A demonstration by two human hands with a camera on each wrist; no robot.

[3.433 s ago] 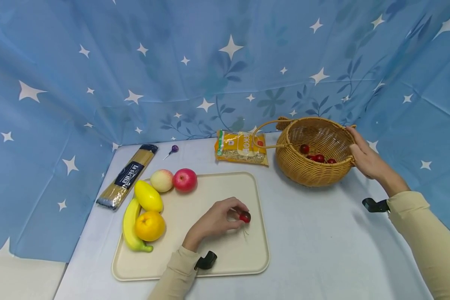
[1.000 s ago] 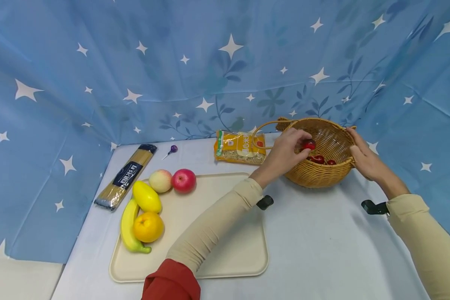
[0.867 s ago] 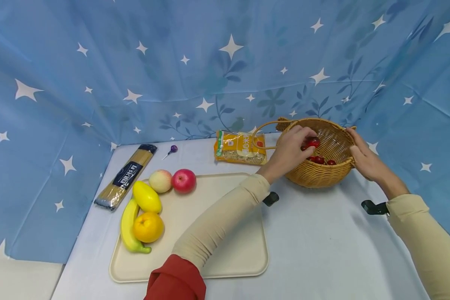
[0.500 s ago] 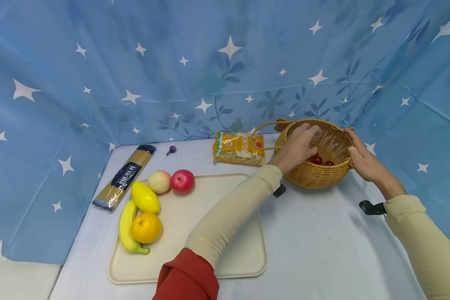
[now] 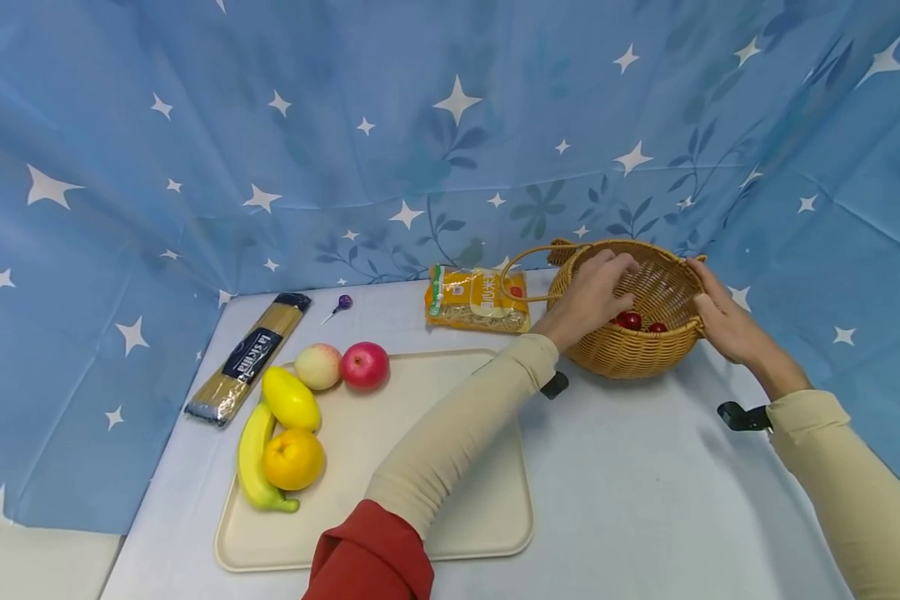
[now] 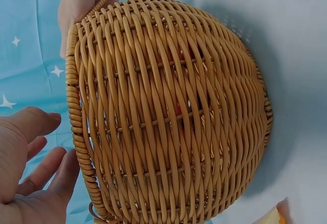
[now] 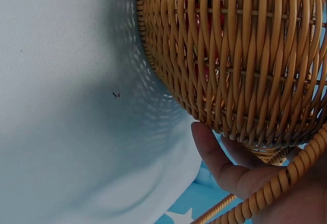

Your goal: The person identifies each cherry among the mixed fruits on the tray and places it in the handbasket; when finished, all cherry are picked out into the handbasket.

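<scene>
A round wicker basket stands on the table at the right, its mouth tipped toward me. Red cherries lie inside it, partly hidden by my left hand, which hovers over the near left part of the mouth. In the left wrist view the thumb and fingers of that left hand are apart beside the rim, with nothing seen between them. My right hand grips the basket's right side near the handle; in the right wrist view its thumb presses the wicker wall.
Left of the basket is a beige tray with a banana, an orange, a yellow mango-shaped fruit, a peach and a red apple. Around it lie a spaghetti pack, a lollipop and a yellow noodle bag.
My left hand has carried a cherry from the tray to the basket and let it go inside. My right hand has kept its grip on the basket.
</scene>
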